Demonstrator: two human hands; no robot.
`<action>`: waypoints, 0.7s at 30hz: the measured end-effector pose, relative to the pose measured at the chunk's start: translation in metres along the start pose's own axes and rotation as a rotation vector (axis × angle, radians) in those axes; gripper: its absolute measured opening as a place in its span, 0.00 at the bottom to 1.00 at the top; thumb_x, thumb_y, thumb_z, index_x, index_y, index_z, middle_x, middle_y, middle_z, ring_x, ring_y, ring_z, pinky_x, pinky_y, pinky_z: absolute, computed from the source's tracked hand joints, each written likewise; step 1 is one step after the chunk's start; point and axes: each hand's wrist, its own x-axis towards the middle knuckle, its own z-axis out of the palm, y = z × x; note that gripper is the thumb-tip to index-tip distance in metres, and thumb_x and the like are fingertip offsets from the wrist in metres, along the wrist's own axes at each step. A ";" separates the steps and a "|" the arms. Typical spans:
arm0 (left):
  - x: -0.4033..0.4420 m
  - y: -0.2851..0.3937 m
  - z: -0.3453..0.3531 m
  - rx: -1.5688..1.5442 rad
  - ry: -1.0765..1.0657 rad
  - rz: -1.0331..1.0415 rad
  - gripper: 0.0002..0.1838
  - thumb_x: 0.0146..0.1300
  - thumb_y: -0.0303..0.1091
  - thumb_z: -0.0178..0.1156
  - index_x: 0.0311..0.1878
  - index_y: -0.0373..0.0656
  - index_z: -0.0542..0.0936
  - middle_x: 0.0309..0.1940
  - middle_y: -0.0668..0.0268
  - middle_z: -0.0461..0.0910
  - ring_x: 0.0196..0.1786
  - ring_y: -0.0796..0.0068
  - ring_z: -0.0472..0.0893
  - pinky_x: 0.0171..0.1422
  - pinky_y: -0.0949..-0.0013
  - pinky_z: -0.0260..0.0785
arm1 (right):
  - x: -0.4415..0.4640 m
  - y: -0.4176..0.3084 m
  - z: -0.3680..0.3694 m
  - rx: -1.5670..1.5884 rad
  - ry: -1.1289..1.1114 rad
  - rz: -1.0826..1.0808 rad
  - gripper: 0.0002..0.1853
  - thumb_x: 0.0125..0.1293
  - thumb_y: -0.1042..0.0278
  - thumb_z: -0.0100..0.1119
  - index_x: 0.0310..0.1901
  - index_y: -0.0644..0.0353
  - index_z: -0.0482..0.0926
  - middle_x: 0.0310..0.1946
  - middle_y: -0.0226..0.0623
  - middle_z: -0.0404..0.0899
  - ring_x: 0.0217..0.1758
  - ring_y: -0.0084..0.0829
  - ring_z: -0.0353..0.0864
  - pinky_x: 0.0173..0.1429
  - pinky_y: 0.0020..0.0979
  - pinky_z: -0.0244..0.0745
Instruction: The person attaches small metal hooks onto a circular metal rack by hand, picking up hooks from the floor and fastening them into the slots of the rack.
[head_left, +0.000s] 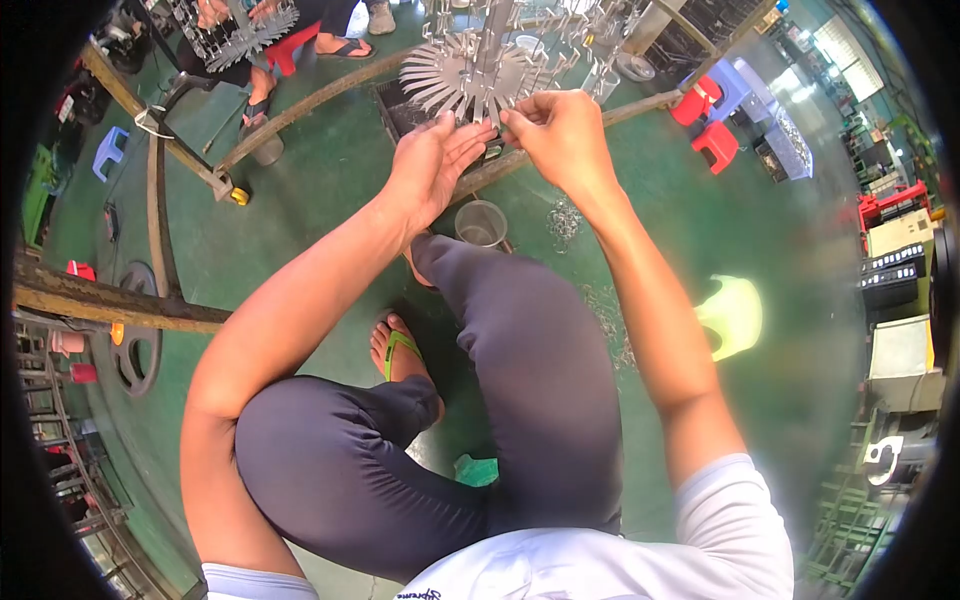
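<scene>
A round rack of flat metal pieces (pixel 440 78), fanned out like spokes, hangs at the top centre. Under its near edge is my left hand (pixel 432 165), palm turned up and fingers stretched apart from the thumb. My right hand (pixel 560 130) is at the rack's near right edge, thumb and fingertips pinched together beside the metal ends. What lies between those fingertips is too small to make out. Above and to the right of the rack hang rows of bent metal hooks (pixel 565 45).
A rusty metal frame bar (pixel 310 110) crosses beyond my hands. A grey bucket (pixel 481 224) stands on the green floor below them. Red stools (pixel 716 146), a yellow-green stool (pixel 733 318) and scattered metal bits (pixel 564 222) are to the right. Another person's sandalled foot (pixel 343 46) shows at upper left.
</scene>
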 end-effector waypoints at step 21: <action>0.004 0.023 -0.040 0.188 0.206 -0.010 0.22 0.82 0.33 0.45 0.72 0.31 0.70 0.72 0.54 0.73 0.74 0.60 0.73 0.82 0.53 0.62 | -0.024 -0.031 0.061 -0.019 0.157 0.039 0.18 0.51 0.63 0.76 0.33 0.73 0.87 0.33 0.60 0.86 0.44 0.49 0.92 0.51 0.42 0.88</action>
